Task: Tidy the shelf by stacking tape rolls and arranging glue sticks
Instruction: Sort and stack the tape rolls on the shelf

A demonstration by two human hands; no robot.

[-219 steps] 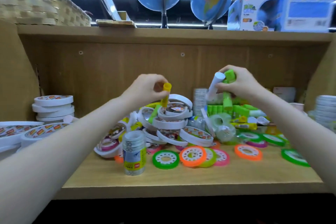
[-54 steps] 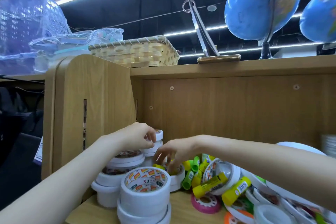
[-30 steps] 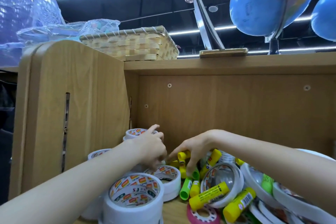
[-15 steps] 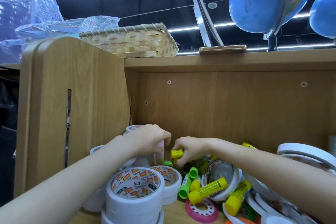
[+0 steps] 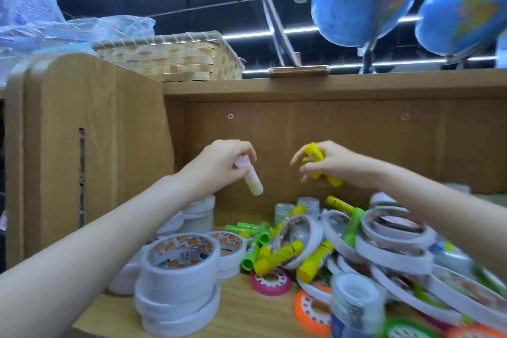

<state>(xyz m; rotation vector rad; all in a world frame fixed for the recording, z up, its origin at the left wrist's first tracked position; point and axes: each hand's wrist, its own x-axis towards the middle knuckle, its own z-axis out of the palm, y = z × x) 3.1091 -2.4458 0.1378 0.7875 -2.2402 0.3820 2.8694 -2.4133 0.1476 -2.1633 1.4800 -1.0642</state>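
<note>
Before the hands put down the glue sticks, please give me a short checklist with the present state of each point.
1. Left hand grips the pale glue stick: ok.
2. Right hand holds yellow glue sticks: ok; the count cannot tell.
3. Both hands raised above the pile: ok.
4. Front tape stack even: not ok, the rolls sit offset.
5. Loose glue sticks arranged: not ok, mixed among tape rolls.

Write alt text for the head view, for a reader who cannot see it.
Two hands are raised inside a wooden shelf: the left hand grips a pale glue stick, the right hand grips yellow glue sticks. Below lie stacked white tape rolls beside a jumble of glue sticks and tape rolls.
</note>
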